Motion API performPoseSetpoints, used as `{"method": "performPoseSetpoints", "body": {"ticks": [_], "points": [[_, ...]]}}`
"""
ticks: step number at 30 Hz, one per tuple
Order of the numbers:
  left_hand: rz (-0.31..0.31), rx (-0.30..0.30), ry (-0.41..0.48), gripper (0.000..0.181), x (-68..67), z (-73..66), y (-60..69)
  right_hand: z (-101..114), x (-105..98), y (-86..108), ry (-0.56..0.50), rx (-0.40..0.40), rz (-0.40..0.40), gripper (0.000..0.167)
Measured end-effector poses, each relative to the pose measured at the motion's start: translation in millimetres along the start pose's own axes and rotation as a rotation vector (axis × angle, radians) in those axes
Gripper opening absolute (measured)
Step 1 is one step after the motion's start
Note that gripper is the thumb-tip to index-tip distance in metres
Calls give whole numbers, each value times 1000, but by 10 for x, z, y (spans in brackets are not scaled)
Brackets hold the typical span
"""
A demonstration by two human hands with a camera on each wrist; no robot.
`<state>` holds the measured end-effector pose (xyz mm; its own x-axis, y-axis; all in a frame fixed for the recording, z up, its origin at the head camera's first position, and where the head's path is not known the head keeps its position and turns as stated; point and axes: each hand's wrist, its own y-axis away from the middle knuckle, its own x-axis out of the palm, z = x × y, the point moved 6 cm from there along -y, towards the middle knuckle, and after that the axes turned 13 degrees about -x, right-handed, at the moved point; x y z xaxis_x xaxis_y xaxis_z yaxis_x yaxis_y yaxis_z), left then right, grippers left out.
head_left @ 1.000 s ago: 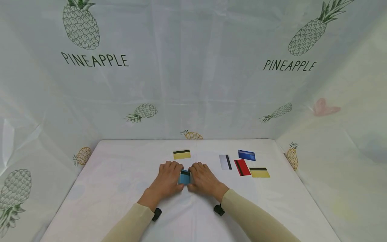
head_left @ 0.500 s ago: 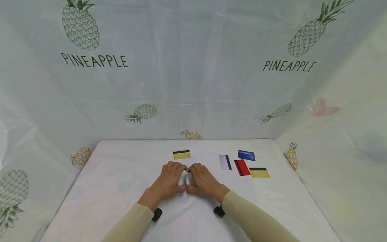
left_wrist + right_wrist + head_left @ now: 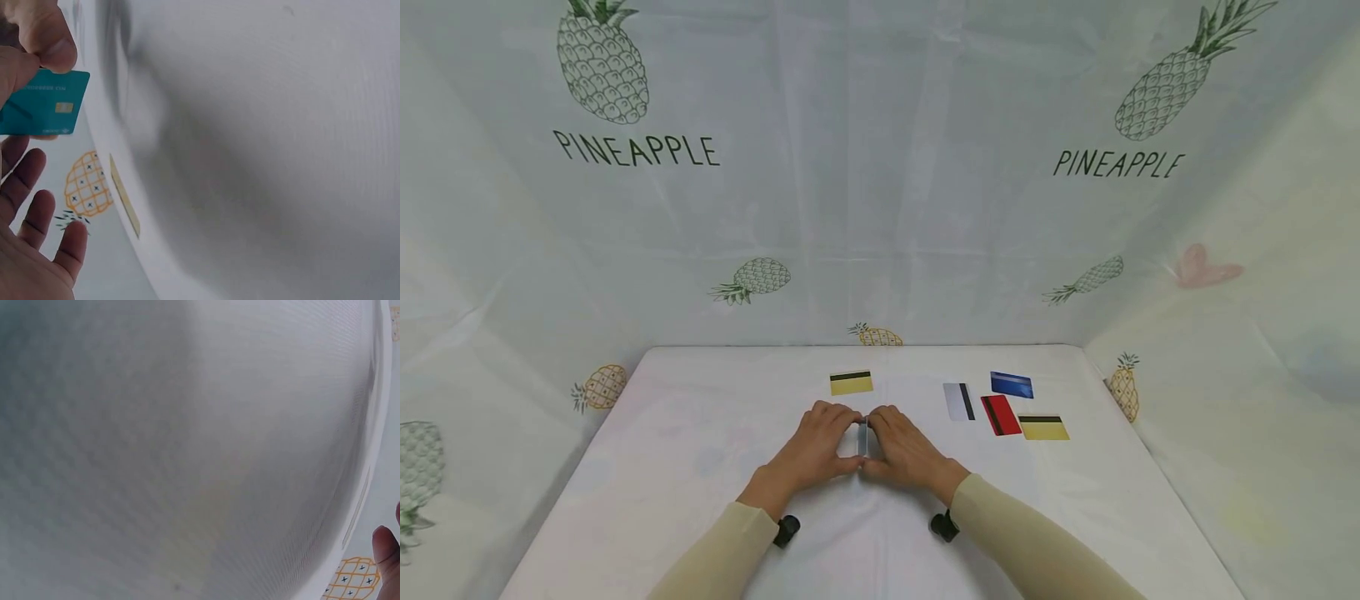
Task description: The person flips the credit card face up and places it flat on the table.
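Observation:
The teal card (image 3: 862, 440) stands on edge between both hands in the head view, seen as a narrow grey strip. My left hand (image 3: 812, 442) pinches it from the left, and my right hand (image 3: 908, 448) holds it from the right, thumbs near each other. In the left wrist view the card (image 3: 47, 103) shows its chip side, with a thumb and a fingertip at its upper edge; several spread fingers of a hand (image 3: 34, 250) lie below it. The right wrist view has only fingertips (image 3: 387, 553) at its lower right edge.
A yellow card (image 3: 852, 383) lies beyond the hands on the white table (image 3: 700, 400). To the right lie a silver card (image 3: 957, 402), a red card (image 3: 1002, 415), a blue card (image 3: 1012, 385) and another yellow card (image 3: 1044, 427). Pineapple-print cloth (image 3: 880, 208) surrounds the table.
The card has turned from showing its blue face with a dark stripe to nearly edge-on. Both hands' fingertips and thumbs have come closer together. The other cards have stayed put.

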<state>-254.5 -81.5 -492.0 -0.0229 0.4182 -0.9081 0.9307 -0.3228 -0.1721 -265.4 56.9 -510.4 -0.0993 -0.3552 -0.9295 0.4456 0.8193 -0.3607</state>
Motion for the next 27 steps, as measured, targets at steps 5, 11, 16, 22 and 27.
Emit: {"method": "performPoseSetpoints", "body": {"ticks": [5,11,16,22,27], "points": [[-2,-21,38,59,28,2,-2,15,0,8,10,-4,-3,50],[-40,-43,13,58,27,19,4,30,-30,13,61,-16,-29,50],[-73,-46,-53,55,23,72,1,19,-41,14,89,16,13,51],[-102,-42,-118,55,39,123,2,5,-47,16,96,32,20,50],[-121,-65,-145,57,42,169,19,-13,-62,32,104,39,-3,51]]}}
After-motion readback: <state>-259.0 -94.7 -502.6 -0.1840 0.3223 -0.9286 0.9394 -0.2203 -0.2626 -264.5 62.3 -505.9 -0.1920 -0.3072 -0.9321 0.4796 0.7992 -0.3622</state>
